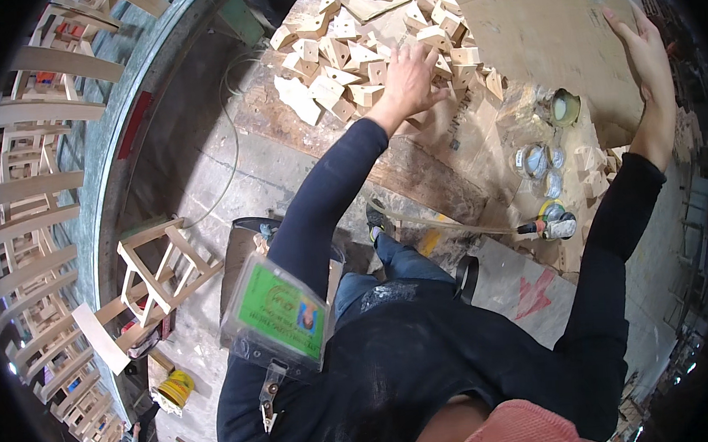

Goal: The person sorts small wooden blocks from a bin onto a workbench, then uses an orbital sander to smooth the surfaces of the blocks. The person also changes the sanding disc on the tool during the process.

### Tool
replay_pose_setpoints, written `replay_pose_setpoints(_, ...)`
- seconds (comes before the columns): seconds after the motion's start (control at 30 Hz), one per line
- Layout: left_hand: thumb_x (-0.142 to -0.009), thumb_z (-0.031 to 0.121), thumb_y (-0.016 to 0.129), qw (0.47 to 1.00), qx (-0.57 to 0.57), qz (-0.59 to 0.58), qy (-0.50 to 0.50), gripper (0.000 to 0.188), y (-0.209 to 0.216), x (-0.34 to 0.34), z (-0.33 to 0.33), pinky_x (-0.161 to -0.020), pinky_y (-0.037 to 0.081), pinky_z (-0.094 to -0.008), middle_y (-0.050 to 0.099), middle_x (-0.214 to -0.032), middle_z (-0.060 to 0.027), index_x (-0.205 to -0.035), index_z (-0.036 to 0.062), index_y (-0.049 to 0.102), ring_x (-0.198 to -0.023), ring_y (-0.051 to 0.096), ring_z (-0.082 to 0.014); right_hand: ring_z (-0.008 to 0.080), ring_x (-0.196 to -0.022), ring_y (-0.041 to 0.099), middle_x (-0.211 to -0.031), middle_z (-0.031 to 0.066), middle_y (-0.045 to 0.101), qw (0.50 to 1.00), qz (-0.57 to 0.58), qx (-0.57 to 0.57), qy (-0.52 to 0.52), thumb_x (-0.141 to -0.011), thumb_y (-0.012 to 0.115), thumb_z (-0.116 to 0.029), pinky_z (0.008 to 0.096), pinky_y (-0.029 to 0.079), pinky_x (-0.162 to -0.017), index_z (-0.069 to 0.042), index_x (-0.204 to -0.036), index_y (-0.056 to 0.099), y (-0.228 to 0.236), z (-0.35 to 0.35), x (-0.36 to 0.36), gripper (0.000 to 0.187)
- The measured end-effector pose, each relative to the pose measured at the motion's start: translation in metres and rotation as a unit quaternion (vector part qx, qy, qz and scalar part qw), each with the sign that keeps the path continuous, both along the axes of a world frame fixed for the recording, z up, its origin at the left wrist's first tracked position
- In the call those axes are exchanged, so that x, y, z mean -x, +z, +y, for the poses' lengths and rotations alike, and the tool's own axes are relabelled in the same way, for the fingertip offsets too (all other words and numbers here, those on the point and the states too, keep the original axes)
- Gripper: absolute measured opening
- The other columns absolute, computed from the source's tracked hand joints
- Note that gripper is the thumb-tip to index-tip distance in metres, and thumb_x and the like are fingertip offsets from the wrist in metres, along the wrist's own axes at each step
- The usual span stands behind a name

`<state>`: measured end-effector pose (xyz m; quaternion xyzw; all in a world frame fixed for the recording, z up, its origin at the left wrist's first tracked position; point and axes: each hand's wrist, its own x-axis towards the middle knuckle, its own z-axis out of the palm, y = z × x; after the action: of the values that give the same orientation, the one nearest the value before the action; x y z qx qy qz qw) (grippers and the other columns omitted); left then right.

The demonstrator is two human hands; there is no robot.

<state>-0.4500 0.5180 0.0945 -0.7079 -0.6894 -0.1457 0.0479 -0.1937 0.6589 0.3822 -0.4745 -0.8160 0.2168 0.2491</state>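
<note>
Where the cardboard-covered worktop (455, 146) runs out toward its far edge, a big sheet of brown cardboard (545, 31) stands tilted at the far right corner, and the right hand (644, 57) lies flat against its right edge, fingers stretched and closed on nothing. Next in size is the heap of pale wooden blocks (352, 51), small wedge-cut and boxy offcuts of raw light wood tumbled over one another along the far left part of the worktop; the left hand (406, 76) is pressed down into the heap with fingers spread, and whether it grips a block cannot be told. Near the right edge, just below the sheet, stand a few small round tins (535, 161), their contents too blurred to make out, and a small open pot (564, 107) holding something pale. A yellow-capped tool (550, 223) with a hose lies at the near edge.
</note>
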Motion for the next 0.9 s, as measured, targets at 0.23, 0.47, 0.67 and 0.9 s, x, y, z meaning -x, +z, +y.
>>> replay_pose_setpoints(0.23, -0.079, 0.056, 0.061, 0.980, 0.185, 0.061, -0.044, 0.048, -0.004, 0.028, 0.007, -0.104, 0.019, -0.0690, 0.055, -0.123, -0.0130, -0.114, 0.0246, 0.061, -0.123, 0.047, -0.0366, 0.0143, -0.108, 0.055, -0.121, 0.0094, 0.059, 0.995, 0.097, 0.038, 0.005, -0.089, 0.061, -0.019, 0.0262, 0.041, -0.094, -0.001, -0.132, 0.049, -0.004, -0.019, -0.013, 0.048)
replay_pose_setpoints(0.47, -0.080, 0.060, 0.057, 0.979, 0.182, 0.037, -0.087, 0.055, 0.008, 0.045, -0.024, -0.104, 0.019, -0.0690, 0.053, -0.125, -0.0134, -0.119, 0.0211, 0.059, -0.120, 0.048, -0.0338, 0.0143, -0.108, 0.055, -0.122, 0.0121, 0.059, 0.998, 0.069, 0.010, 0.005, -0.089, 0.062, -0.019, 0.0269, 0.041, -0.094, 0.002, -0.131, 0.049, -0.006, -0.022, -0.010, 0.049)
replay_pose_setpoints(0.67, -0.084, 0.059, 0.054, 0.973, 0.076, -0.190, -0.110, 0.058, 0.030, 0.085, -0.017, -0.100, 0.040, -0.0512, 0.054, -0.122, -0.0156, -0.125, 0.0189, 0.057, -0.114, 0.054, -0.0286, 0.0160, -0.108, 0.056, -0.120, 0.0129, 0.060, 0.995, 0.092, 0.031, -0.002, -0.090, 0.061, -0.017, 0.0279, 0.040, -0.095, 0.005, -0.128, 0.050, -0.006, -0.028, 0.002, 0.046)
replay_pose_setpoints(0.9, -0.091, 0.050, 0.049, 0.973, -0.009, -0.168, 0.156, 0.054, 0.015, 0.206, 0.046, -0.093, 0.045, -0.0405, 0.055, -0.122, -0.0179, -0.125, 0.0088, 0.054, -0.110, 0.055, -0.0348, 0.0180, -0.111, 0.054, -0.120, 0.0145, 0.059, 0.995, 0.099, -0.011, 0.008, -0.091, 0.060, -0.017, 0.0293, 0.037, -0.099, 0.006, -0.125, 0.052, -0.012, -0.032, 0.005, 0.043)
